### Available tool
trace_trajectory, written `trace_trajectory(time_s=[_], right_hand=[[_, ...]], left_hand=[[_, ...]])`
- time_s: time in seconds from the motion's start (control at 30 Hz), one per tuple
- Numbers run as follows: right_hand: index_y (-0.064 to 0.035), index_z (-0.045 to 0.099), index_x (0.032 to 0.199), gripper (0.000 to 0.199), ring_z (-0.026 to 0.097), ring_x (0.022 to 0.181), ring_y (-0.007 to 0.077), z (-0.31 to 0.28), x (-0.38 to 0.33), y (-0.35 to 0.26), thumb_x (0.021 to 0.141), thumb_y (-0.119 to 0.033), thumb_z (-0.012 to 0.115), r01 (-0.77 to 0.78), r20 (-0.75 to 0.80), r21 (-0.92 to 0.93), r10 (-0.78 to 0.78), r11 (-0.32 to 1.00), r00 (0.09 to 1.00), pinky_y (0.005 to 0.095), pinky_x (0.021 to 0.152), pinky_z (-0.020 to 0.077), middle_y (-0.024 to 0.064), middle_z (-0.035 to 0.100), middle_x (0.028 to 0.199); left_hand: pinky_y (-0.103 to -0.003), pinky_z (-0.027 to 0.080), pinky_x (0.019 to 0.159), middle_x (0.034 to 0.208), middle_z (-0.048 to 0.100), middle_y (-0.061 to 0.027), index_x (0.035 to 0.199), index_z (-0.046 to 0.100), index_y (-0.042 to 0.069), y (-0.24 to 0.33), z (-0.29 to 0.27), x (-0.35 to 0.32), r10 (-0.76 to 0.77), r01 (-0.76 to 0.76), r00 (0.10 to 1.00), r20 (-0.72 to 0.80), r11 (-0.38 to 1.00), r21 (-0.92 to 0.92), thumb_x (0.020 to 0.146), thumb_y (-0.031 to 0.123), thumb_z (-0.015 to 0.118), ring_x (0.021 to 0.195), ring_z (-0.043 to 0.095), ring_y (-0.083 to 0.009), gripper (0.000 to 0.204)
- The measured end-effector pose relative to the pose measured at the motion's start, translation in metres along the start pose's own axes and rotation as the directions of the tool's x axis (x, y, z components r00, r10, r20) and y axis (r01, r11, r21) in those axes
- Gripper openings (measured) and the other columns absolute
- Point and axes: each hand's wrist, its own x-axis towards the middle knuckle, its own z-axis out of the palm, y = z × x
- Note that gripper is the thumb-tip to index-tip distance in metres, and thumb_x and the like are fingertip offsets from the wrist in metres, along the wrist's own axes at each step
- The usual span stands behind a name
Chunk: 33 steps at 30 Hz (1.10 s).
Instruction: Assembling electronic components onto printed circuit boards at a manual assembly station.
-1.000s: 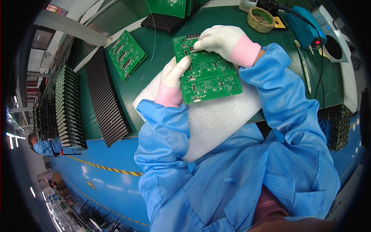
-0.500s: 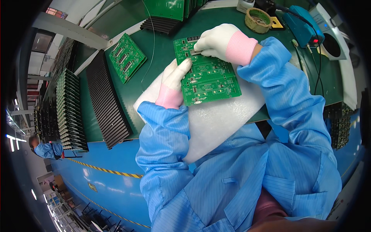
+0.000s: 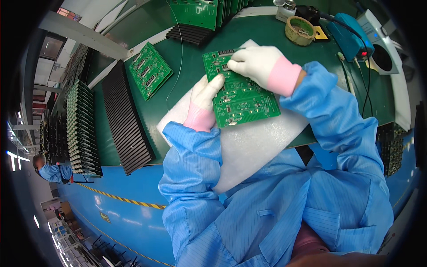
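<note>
A green circuit board with several sections is held at a slant above a white foam sheet. My left hand, in a white glove with a pink cuff, grips its left edge, thumb on the top face. My gloved right hand reaches over the upper right part, fingers closed and tips against the board. Beside those fingertips lies a small part that I cannot make out. A dark digit display sits at the board's top edge. The lower sections show only printed display outlines and small parts.
Boards with displays lie stacked at the left, by a black slotted rack. Upright boards stand in another rack at the back. At the back right are a tape roll and a blue soldering station. A thin wire hangs across the table.
The right hand has shifted down a little on the board, and its fingers have drawn closer together. More of the top display shows. The whole scene sits slightly lower and further right in view.
</note>
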Motion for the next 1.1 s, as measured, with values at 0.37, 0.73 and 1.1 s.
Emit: trace_trajectory(time_s=[0.37, 0.73, 1.1], right_hand=[[-0.0064, 0.057, 0.118, 0.043, 0.059, 0.093, 0.0191, 0.028, -0.009, 0.025, 0.077, -0.015, 0.067, 0.077, -0.472, 0.761, 0.467, 0.644, 0.748, 0.0263, 0.082, 0.0484, 0.0088, 0.063, 0.109], [0.0029, 0.056, 0.114, 0.050, 0.061, 0.084, 0.0167, 0.026, -0.016, 0.003, 0.071, -0.015, 0.073, -0.153, 0.119, 0.988, 0.467, 0.034, 0.876, 0.0269, 0.081, 0.0489, 0.0130, 0.064, 0.100], [0.0016, 0.056, 0.115, 0.050, 0.061, 0.085, 0.0175, 0.014, -0.022, 0.003, 0.071, -0.015, 0.073, -0.048, 0.009, 0.997, 0.501, 0.065, 0.865, 0.0273, 0.080, 0.0498, 0.0134, 0.064, 0.100]], left_hand=[[-0.025, 0.048, 0.074, 0.099, 0.061, -0.0139, 0.116, 0.051, -0.007, -0.002, -0.001, 0.000, 0.060, -0.061, 0.998, -0.018, 0.997, -0.040, 0.091, 0.016, 0.050, 0.081, 0.059, -0.0149, 0.034], [-0.024, 0.049, 0.068, 0.095, 0.064, -0.0124, 0.112, 0.054, -0.006, 0.003, 0.008, 0.001, -0.003, 0.020, 0.991, -0.132, 0.992, 0.125, 0.091, 0.022, 0.055, 0.077, 0.060, -0.0125, 0.035], [-0.023, 0.050, 0.065, 0.093, 0.064, -0.0121, 0.115, 0.052, -0.008, 0.006, 0.002, -0.001, -0.070, 0.080, 0.993, -0.094, 0.991, 0.108, 0.091, 0.019, 0.056, 0.074, 0.061, -0.0133, 0.036]])
